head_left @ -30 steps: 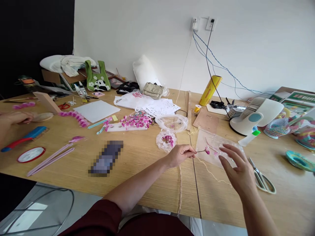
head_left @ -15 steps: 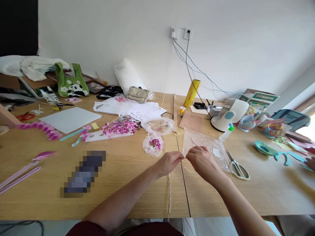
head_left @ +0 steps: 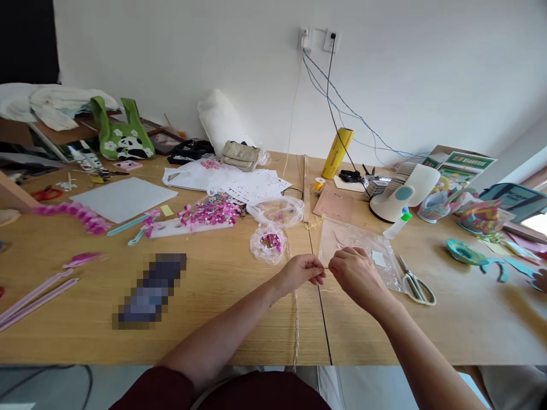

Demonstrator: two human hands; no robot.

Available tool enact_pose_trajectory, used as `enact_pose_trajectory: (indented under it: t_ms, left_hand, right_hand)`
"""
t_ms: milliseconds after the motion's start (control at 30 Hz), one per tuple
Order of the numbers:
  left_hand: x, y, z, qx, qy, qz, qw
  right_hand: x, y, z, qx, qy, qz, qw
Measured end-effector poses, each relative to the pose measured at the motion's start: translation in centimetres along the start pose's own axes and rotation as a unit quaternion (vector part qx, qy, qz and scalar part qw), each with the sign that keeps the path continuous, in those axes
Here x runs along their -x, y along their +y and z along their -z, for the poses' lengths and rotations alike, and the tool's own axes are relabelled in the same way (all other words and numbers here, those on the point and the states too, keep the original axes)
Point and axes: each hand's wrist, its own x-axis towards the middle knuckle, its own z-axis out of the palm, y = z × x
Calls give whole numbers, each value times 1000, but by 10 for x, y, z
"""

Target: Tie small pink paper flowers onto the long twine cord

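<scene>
Both hands meet over the dark seam in the wooden table (head_left: 248,330). My left hand (head_left: 302,270) is closed, pinching a thin strand whose short stretch shows between the hands. My right hand (head_left: 354,274) has its fingers closed on the other side of that strand, back of the hand up. A braided straw-coloured cord (head_left: 296,333) runs from beneath my left hand down over the table's front edge. Behind my left hand sits a clear plastic bag with pink beads (head_left: 270,241). A flat clear bag (head_left: 384,263) lies beyond my right hand.
White-handled scissors (head_left: 417,285) lie right of my right hand, with a white fan (head_left: 401,193) behind. Pink beaded pieces (head_left: 209,213) and a blurred dark rectangle (head_left: 151,293) are on the left. Another person's hand (head_left: 541,279) is at the far right.
The view has shifted slightly. My left hand's fingers have spread a little from their tighter pinch, and the gap between my hands is slightly wider, with the strand between them.
</scene>
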Motion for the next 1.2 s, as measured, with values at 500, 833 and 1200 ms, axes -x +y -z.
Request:
enact_pose_trajectory:
  t_ms: [500, 833, 1200]
  left_hand:
    - [3, 7, 0, 88, 17, 45, 995]
    - [1, 0, -1, 120, 50, 45, 991]
    - [-1, -3, 0, 80, 80, 17, 993]
  right_hand:
    - [-4, -4, -4, -8, 19, -19, 1000]
    - [-8, -7, -12, 0, 27, -51, 998]
    - [-12, -12, -10, -4, 16, -60, 998]
